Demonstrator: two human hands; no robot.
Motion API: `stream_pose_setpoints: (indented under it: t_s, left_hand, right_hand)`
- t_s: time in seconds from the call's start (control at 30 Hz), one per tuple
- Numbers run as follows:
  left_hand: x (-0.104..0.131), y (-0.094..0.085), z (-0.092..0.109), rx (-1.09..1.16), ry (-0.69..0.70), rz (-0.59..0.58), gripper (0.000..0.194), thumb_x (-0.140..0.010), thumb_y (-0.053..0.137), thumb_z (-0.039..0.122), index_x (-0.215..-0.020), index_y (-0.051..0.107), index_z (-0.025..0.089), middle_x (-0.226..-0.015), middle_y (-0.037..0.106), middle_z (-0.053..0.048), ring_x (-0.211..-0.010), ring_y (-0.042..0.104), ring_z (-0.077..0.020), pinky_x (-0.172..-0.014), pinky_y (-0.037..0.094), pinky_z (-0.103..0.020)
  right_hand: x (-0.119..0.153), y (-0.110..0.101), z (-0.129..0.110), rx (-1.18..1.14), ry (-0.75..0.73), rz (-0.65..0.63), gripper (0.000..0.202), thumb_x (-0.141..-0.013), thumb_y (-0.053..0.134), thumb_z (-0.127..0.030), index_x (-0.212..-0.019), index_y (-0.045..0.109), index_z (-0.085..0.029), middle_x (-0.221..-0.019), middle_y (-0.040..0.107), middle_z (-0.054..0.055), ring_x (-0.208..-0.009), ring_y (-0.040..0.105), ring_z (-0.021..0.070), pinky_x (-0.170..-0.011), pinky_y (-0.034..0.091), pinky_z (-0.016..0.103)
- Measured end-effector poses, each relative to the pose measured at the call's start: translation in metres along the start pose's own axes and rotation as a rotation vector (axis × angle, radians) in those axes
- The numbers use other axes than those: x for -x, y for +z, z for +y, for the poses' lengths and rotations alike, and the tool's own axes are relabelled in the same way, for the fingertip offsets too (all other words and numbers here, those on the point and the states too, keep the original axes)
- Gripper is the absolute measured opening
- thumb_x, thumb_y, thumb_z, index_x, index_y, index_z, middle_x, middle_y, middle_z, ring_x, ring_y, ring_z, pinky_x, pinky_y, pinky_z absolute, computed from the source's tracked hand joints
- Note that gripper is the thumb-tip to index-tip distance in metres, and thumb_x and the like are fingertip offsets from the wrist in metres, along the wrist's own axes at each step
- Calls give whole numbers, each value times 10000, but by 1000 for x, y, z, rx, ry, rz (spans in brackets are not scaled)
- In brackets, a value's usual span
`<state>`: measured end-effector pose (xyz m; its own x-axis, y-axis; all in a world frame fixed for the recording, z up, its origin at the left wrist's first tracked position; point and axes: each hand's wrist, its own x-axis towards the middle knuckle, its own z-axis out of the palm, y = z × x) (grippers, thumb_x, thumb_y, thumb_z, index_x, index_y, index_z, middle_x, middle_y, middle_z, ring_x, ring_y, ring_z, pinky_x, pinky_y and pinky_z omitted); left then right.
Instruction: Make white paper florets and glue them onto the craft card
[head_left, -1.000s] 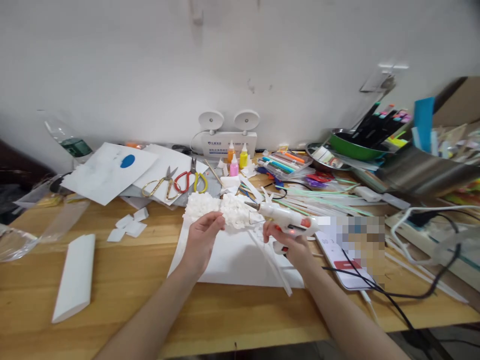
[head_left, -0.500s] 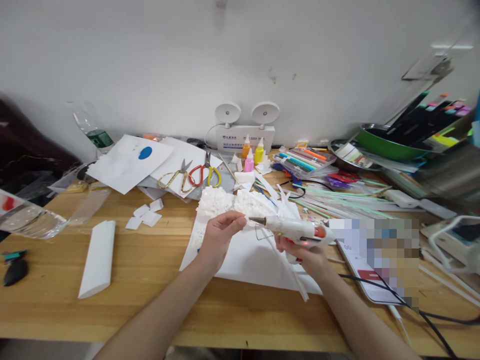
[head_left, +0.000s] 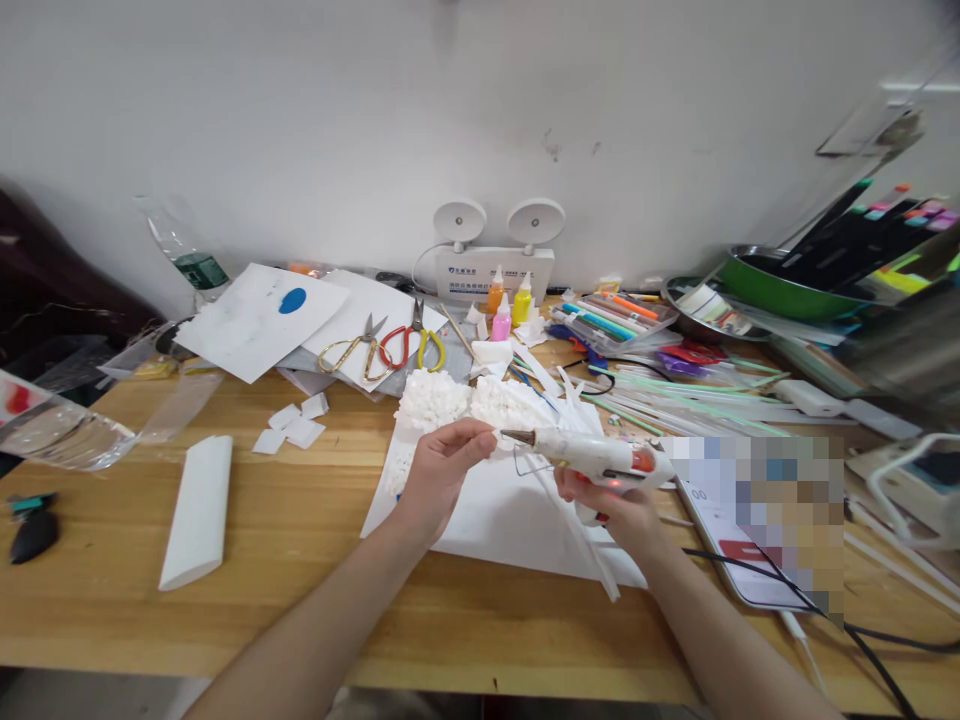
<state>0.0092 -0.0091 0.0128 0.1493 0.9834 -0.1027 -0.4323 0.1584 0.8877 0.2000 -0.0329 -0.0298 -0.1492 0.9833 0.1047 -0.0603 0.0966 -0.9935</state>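
In my right hand (head_left: 611,500) is a white hot glue gun (head_left: 581,453), its metal nozzle pointing left and a red light glowing on its side. My left hand (head_left: 454,465) is pinched just left of the nozzle tip; whatever sits between its fingertips is too small to name. Beneath both hands lies a sheet of white paper (head_left: 495,530). White crumbly clumps (head_left: 431,398) rest on the sheet's far part, partly behind my left hand. A thin white strip (head_left: 600,560) slants across the paper below the glue gun.
Two pairs of scissors (head_left: 367,345) lie at the back on papers. Small paint bottles (head_left: 501,320) stand by the wall. Several white foam squares (head_left: 304,430) and a white block (head_left: 196,510) are at left. A phone (head_left: 735,550) and black cables (head_left: 885,665) occupy the right.
The glue gun's nozzle has shifted slightly right, leaving a small gap from my left fingertips. My left hand stays pinched in nearly the same place. The whole view has shifted a little.
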Motion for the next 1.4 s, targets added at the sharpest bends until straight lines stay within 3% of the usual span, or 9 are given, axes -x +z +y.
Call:
stream_pose_setpoints:
  t_s: [0.37,1.4]
  left_hand:
    - [0,-1,-1,13,1,-4,160,-558,745,287,-609,660,161,-578,552,22,-612,466,-88,-659,358,-231]
    - [-1,-1,-2,77,-32,-9,163,-539,757,291,-627,681,177,-575,558,30,-583,473,-73,-646,370,-229]
  right_hand:
    - [1,0,2,-57,63,57,269,-586,667,-426,-522,565,-186,-509,529,13,-570,507,185,-565,403,332]
    - [4,1,-1,-17,140,104,212,-572,690,-356,-522,574,-185,-542,544,4,-585,500,164,-596,406,313]
